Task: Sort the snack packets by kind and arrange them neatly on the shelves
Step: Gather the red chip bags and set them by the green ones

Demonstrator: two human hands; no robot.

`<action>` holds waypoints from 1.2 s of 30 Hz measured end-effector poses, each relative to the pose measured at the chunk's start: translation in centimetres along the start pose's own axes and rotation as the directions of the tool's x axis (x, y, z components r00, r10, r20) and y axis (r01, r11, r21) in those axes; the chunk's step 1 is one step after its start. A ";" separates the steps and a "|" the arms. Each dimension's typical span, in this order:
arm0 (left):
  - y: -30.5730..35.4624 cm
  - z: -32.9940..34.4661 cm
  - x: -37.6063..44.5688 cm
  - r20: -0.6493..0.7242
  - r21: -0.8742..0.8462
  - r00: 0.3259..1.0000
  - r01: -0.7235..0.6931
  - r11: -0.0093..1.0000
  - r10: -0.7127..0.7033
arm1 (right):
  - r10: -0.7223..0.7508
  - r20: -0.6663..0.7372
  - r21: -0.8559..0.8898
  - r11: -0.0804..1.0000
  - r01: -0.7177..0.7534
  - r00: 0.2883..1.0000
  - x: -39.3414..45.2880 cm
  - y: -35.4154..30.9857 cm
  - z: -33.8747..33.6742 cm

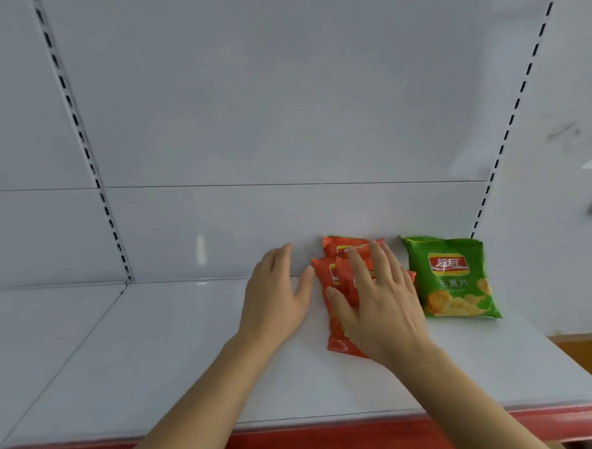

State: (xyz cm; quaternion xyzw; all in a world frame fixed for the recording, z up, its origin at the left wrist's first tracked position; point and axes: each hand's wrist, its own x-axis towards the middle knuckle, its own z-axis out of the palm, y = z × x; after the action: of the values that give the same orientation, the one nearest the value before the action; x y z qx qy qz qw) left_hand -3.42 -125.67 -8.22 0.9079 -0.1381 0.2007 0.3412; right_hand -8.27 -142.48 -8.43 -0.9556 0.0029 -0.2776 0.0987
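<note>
On the white shelf, a cluster of red snack packets lies overlapping near the back panel, one leaning further back against it and the others spread toward the front. The right hand lies flat on top of this cluster, its grip apart, fingers straight and spread, covering much of the packets' right side. The left hand rests on the shelf just left of the cluster, also with fingers straight and grip apart; its thumb reaches to the packets' left edge, and whether it actually touches cannot be told. A green snack packet stands just right of the red ones, tilted back against the panel, near the right hand but apart from it. A red strip edges the shelf's front.
</note>
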 end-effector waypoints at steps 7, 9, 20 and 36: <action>-4.3 -7.2 -3.1 -0.072 0.130 0.997 -0.022 0.991 0.032 | -0.104 0.093 -0.041 0.993 0.108 0.990 -1.1 -7.7 -1.1; -5.9 -9.9 -4.4 -0.081 0.173 0.996 -0.015 0.985 0.030 | -0.122 0.102 -0.030 0.992 0.126 0.987 -1.7 -11.0 -1.4; -19.8 -27.9 -14.1 -0.183 0.394 0.976 0.181 0.901 -0.116 | -0.300 0.176 0.092 0.953 0.288 0.938 -6.4 -33.9 1.4; -42.1 -47.8 -18.8 -0.394 0.493 0.859 0.499 0.713 -0.328 | -0.589 0.072 0.338 0.774 0.536 0.805 -3.3 -65.1 11.2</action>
State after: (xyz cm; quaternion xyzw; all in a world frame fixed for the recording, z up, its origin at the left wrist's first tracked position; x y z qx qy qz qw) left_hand -16.62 -60.62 -7.79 0.9374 0.1876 0.2755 0.1006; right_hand -8.26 -76.32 -7.04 -0.9062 -0.3345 -0.2072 0.1551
